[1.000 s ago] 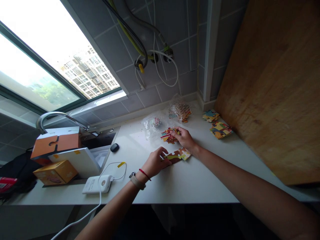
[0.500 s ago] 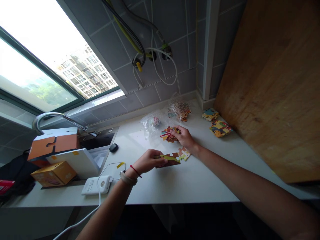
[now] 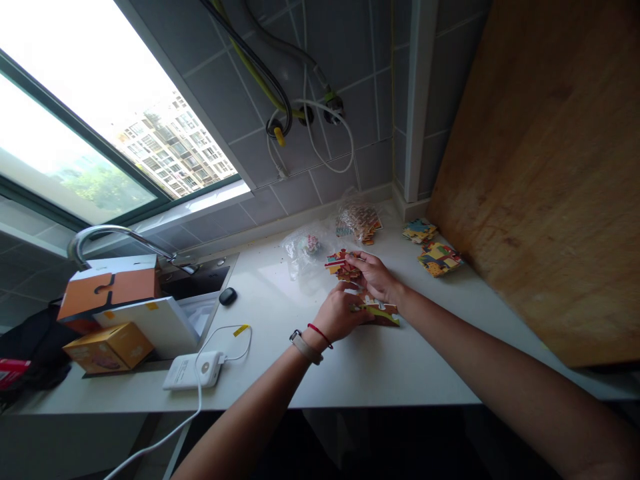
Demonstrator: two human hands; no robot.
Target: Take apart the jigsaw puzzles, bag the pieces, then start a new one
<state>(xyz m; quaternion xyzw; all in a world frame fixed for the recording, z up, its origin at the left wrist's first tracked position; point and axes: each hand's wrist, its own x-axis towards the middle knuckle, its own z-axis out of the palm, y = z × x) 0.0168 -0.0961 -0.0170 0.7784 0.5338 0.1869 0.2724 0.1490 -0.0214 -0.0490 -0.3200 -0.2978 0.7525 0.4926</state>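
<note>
My right hand (image 3: 376, 275) is closed around a stack of jigsaw puzzle pieces (image 3: 341, 267) in red, orange and yellow, raised over the white counter. Just below it and to the left, my left hand (image 3: 343, 312) grips a green and brown puzzle piece (image 3: 383, 315), its fingertips partly hidden behind the piece. That piece reaches under my right wrist, beside or against paler pieces; whether they are joined I cannot tell. Two piles of puzzle pieces lie to the right, the nearer pile (image 3: 440, 259) in front of the farther pile (image 3: 420, 230).
Behind my hands lie a clear plastic bag (image 3: 303, 248) and a bag of more puzzle pieces (image 3: 359, 221). A white power bank (image 3: 193, 371) with a cable and a black oval object (image 3: 227, 296) are on the left. Boxes (image 3: 107, 293) stand at the sink; a wooden board (image 3: 550, 187) leans on the right.
My left hand has moved right, carrying the green and brown puzzle piece under my right hand. The right hand, with its stack, has shifted only slightly to the right.
</note>
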